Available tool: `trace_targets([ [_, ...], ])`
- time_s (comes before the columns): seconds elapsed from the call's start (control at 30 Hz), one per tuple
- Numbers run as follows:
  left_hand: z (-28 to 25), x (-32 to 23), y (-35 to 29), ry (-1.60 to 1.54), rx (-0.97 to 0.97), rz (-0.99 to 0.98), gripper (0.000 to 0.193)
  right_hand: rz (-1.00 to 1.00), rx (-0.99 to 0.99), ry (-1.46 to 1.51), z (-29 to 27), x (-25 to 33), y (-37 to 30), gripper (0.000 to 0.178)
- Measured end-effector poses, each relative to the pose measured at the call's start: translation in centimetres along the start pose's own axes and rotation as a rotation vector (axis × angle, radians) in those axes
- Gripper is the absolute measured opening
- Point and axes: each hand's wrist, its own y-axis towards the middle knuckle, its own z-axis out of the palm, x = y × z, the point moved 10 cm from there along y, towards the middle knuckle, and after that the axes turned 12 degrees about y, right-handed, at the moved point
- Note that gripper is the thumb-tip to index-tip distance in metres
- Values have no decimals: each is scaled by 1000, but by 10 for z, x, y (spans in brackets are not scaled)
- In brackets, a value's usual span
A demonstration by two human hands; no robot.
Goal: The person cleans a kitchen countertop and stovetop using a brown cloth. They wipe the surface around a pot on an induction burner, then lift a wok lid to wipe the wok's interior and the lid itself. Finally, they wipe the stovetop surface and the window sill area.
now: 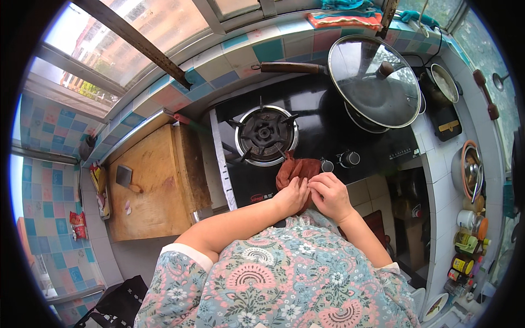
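Note:
Close in front of my body, at the stove's near edge, hangs a crumpled reddish-brown plastic bag (298, 169). My left hand (294, 195) has its fingers closed over the bag's near part. The thumb and fingers of my right hand (330, 198) are pinched together at the bag's right edge, right beside the left fingertips. What lies inside the bag is hidden. Just beyond it is the bare gas burner (264, 133), and to its right are two control knobs (349, 159).
A wok with a glass lid (374, 82) covers the right burner, its handle pointing left. On the left, a cleaver (124, 176) lies on a thick wooden cutting board (145, 205). A small pot (444, 83), stacked bowls (469, 169) and several jars (465, 240) line the right counter.

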Motion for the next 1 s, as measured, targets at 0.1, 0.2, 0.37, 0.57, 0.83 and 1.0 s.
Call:
trace_targets([
  [0.1, 9, 15, -9, -334, 62, -109, 56, 13, 13, 11, 4, -3, 4, 16],
  [0.2, 3, 40, -10, -537, 58, -237, 61, 32, 13, -3, 7, -6, 11, 15],
  [0.37, 17, 50, -26, -572, -49, -386, 55, 35, 52, -6, 20, -3, 21, 15],
  [0.57, 42, 70, -122, -485, -74, -544, 53, 63, 92, 9, 36, -3, 17, 14],
  [0.83, 94, 117, -219, -406, 126, -806, 58, 85, 147, 17, 50, 9, 11, 13],
  [1.0, 58, 127, -244, -424, -74, -876, 57, 96, 99, -22, 39, 2, 10, 12],
])
